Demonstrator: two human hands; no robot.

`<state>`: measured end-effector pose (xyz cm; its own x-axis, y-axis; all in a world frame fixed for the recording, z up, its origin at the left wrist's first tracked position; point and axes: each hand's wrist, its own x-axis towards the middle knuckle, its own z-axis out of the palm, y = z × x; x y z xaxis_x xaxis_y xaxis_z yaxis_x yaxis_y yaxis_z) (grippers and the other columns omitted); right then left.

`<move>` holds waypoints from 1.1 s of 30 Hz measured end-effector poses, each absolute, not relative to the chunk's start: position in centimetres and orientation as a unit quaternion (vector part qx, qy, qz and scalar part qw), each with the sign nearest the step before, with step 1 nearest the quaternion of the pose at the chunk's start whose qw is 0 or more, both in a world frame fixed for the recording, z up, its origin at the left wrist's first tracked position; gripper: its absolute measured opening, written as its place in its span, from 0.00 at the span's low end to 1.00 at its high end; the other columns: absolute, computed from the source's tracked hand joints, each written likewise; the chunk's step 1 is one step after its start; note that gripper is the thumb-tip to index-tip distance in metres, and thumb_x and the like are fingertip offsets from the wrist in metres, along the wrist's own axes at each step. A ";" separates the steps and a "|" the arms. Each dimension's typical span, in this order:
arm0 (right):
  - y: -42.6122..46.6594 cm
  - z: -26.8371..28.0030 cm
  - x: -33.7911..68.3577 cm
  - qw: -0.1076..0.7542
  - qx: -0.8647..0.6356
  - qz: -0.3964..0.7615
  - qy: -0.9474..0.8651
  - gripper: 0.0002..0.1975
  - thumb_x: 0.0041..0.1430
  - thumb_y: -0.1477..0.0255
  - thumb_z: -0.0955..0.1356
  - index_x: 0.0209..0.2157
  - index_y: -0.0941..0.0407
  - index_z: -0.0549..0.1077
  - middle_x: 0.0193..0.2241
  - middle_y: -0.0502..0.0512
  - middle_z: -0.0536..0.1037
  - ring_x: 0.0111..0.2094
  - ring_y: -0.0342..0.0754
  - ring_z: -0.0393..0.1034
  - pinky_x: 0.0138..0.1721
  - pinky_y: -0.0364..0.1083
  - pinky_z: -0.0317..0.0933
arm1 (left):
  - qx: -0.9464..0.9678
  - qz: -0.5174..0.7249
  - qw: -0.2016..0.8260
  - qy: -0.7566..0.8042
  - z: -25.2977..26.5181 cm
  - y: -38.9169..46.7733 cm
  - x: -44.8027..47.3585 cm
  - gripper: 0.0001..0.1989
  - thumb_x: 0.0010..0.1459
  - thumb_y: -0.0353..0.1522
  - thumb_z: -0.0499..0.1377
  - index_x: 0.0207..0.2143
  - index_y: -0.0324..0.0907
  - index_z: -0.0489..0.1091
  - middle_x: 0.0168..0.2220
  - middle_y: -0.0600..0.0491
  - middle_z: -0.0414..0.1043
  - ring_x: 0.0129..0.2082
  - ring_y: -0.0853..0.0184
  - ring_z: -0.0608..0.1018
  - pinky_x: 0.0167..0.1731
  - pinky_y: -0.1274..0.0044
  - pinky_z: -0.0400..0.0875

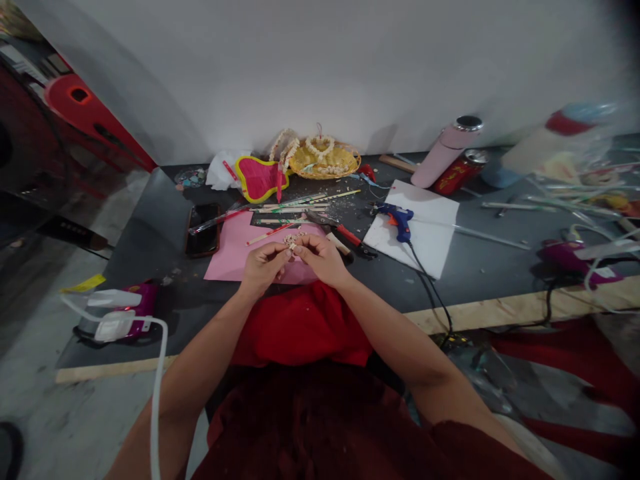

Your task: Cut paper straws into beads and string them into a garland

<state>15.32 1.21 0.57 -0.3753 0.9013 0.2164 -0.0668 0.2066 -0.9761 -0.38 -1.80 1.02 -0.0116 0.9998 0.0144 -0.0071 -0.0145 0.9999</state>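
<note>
My left hand [265,267] and my right hand [321,257] meet over a pink sheet [227,257], fingertips pinched together. Between them is a small pale piece [292,246], too small to name, gripped from both sides. Just beyond the fingertips lies a little heap of similar pale bits [291,237]. Red-handled pliers [350,235] lie past my right hand, beside a tool with a wooden-looking handle [340,247]. Several thin sticks [300,208] are spread behind the sheet among scattered crumbs.
A blue glue gun [397,219] rests on a white board [430,237], its cord running over the table's front edge. At the back stand a wicker basket [325,163], a pink flask [445,155] and a red can [459,172]. A phone [203,229] lies left; a power strip [135,310] sits near the left corner.
</note>
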 end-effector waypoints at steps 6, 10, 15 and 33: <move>1.2 0.6 15.3 0.449 -0.338 0.533 -0.632 0.12 0.57 0.61 0.67 0.30 0.55 0.69 0.24 0.47 0.66 0.26 0.40 0.58 0.28 0.42 0.54 | 0.500 0.505 0.494 0.501 1.0 -1.8 -0.3 0.11 0.50 0.37 0.63 0.31 0.38 0.75 0.24 0.55 0.74 0.13 0.79 0.65 0.12 0.84 0.60; 1.2 0.6 15.3 0.448 -0.345 0.534 -0.629 0.13 0.56 0.60 0.68 0.30 0.55 0.69 0.24 0.47 0.66 0.27 0.41 0.58 0.28 0.42 0.54 | 0.500 0.505 0.494 0.500 0.9 -1.8 -0.4 0.10 0.51 0.37 0.63 0.31 0.39 0.75 0.24 0.55 0.74 0.13 0.79 0.65 0.12 0.84 0.60; 1.2 0.7 15.3 0.452 -0.341 0.532 -0.630 0.11 0.56 0.62 0.68 0.30 0.56 0.69 0.24 0.46 0.66 0.26 0.40 0.58 0.29 0.42 0.54 | 0.506 0.504 0.492 0.498 0.8 -1.8 -0.4 0.10 0.51 0.37 0.63 0.31 0.39 0.75 0.23 0.55 0.73 0.14 0.79 0.65 0.13 0.85 0.60; 1.0 0.7 15.1 0.456 -0.355 0.508 -0.638 0.13 0.57 0.59 0.67 0.31 0.55 0.69 0.25 0.48 0.67 0.26 0.41 0.59 0.29 0.42 0.56 | 0.512 0.503 0.488 0.496 0.7 -1.7 -0.5 0.12 0.52 0.39 0.63 0.31 0.39 0.74 0.24 0.55 0.73 0.14 0.78 0.65 0.14 0.84 0.61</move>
<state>15.13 0.99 0.66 -0.3316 0.9169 0.2219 -0.0106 0.2316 -0.9728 -0.46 -1.73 0.66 0.0004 0.9995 0.0312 0.0171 -0.0312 0.9994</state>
